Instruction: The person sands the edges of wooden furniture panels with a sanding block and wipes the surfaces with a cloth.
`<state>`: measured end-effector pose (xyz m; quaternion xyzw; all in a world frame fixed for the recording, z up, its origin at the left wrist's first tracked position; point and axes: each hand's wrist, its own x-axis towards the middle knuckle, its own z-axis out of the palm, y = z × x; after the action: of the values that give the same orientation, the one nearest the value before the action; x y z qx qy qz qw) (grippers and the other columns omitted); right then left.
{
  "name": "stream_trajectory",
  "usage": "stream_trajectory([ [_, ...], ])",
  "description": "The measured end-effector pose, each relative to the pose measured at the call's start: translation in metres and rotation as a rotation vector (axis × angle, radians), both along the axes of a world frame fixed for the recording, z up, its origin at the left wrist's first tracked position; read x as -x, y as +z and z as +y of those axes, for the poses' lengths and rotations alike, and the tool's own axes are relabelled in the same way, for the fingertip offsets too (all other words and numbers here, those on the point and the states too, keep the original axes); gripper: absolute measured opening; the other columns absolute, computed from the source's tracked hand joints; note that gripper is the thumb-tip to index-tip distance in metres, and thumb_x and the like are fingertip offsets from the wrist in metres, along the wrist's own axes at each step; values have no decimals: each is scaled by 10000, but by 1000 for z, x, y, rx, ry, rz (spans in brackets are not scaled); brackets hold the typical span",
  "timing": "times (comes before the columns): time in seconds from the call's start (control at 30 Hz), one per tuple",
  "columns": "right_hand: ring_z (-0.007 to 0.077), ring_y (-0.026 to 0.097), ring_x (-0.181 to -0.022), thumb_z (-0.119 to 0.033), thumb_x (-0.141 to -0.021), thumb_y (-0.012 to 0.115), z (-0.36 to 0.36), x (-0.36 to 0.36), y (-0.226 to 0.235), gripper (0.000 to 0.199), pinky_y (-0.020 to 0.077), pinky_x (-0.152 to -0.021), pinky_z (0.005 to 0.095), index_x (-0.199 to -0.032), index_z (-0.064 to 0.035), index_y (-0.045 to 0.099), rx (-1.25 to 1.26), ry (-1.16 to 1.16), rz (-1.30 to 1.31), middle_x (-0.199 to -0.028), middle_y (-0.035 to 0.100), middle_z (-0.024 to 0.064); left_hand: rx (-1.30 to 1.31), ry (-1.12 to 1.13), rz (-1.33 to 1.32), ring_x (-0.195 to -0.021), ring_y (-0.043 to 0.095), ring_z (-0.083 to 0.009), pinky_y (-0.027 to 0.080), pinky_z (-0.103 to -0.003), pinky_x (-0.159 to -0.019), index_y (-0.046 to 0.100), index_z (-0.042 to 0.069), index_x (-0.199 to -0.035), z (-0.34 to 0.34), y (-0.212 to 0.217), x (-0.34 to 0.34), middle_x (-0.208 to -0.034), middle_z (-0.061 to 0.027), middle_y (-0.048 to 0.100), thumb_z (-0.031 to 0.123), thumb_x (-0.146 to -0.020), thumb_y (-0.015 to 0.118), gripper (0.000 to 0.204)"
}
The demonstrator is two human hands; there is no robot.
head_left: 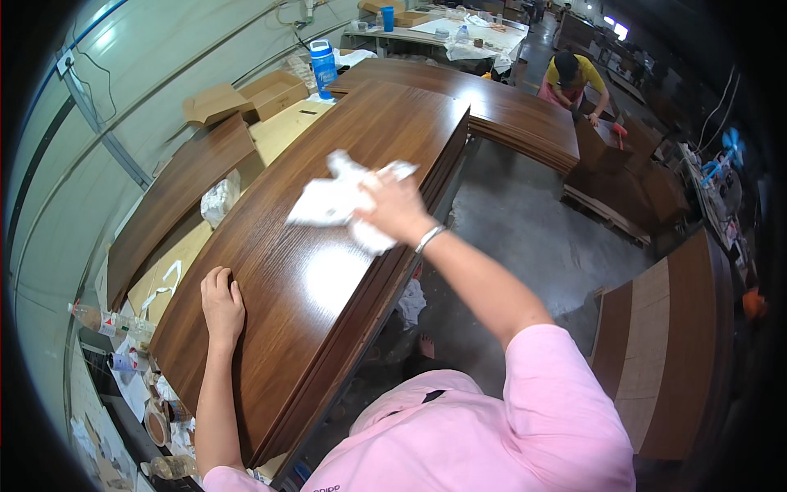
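We have our right hand [395, 209] over the brown panel [283, 266], its fingers closed around a white cloth [328, 202]; motion blurs them. Our left hand [222, 305] rests on the same panel near its left edge, its fingers empty and laid along the wood. The panel lies in front of us, topping a stack [366, 303]. To wipe well, we should fold the cloth into a flat pad, press evenly, follow the grain in overlapping strokes, and check for streaks where the light reflects. Our left palm should avoid wiped wood.

Counting, we see 2 hands of ours, 1 cloth in use, 1 top panel, 1 large blue bottle [323, 70], 1 blue cup [387, 18], 1 open cardboard box [279, 94] by the wall and 1 co-worker [571, 78]. We cannot count the stack's lower layers reliably.
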<state>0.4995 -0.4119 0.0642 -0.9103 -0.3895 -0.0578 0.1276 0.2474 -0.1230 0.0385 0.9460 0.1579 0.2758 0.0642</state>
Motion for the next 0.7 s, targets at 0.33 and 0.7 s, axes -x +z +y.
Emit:
stream_trajectory([
  [0.33,452,415,-1344,-227,-851,592,80,155,-31,431,301,-1101,599,-1269,-134,639,-442,666,10,-1472,424,264,26,28,43,-1139,533,-347,437,-436,-989,595,-3,-1138,0,1,-2,-1204,-162,581,47,-858,595,284],
  [0.7,347,471,-1305,-272,-894,559,-24,-82,-31,375,350,-1109,455,-1237,-216,701,-231,166,-207,-1395,538,184,28,69,80,-1186,517,-363,418,-432,-1021,570,-1,-1169,-15,15,-5,-1241,-176,558,11,-897,541,273],
])
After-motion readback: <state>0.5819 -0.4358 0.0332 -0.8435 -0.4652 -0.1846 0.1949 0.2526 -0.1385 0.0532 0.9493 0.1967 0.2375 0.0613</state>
